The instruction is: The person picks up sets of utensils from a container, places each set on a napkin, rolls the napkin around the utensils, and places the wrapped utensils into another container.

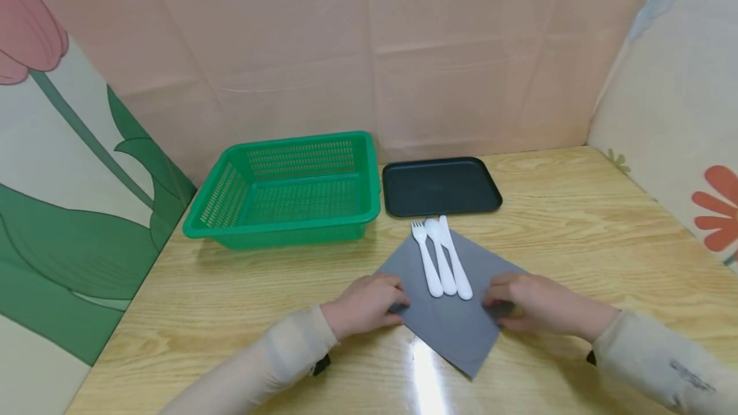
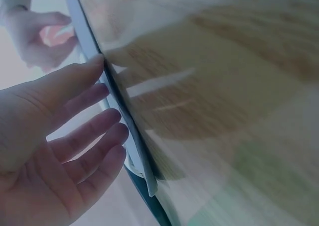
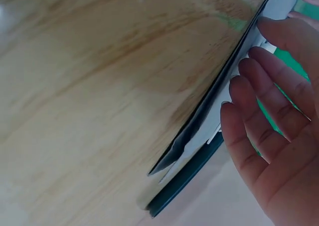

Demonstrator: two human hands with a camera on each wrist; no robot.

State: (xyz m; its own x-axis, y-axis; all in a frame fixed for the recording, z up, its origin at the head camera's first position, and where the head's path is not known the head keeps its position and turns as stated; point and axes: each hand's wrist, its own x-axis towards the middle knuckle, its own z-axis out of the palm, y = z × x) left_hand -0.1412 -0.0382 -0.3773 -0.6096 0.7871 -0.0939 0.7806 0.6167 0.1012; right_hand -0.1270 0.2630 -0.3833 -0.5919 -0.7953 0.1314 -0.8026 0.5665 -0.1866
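Observation:
A grey folded cloth napkin [image 1: 444,332] lies at an angle on the table, one corner towards me. On it rest a white fork [image 1: 428,261], a white spoon [image 1: 442,261] and a white knife [image 1: 455,261], side by side. My left hand [image 1: 369,304] touches the napkin's left edge, thumb and fingertips spread along it in the left wrist view. At the right edge, my right hand [image 1: 533,303] touches the napkin the same way. Its fingers [image 3: 249,106] look loosely bent and apart in the right wrist view, where the napkin's layers part slightly near one end.
Behind the napkin is a black tray [image 1: 441,187], close to the cutlery's tips. To its left stands a green perforated basket [image 1: 305,200]. The wood-grain table [image 1: 582,229] meets a pink-covered wall [image 1: 461,56] at the back.

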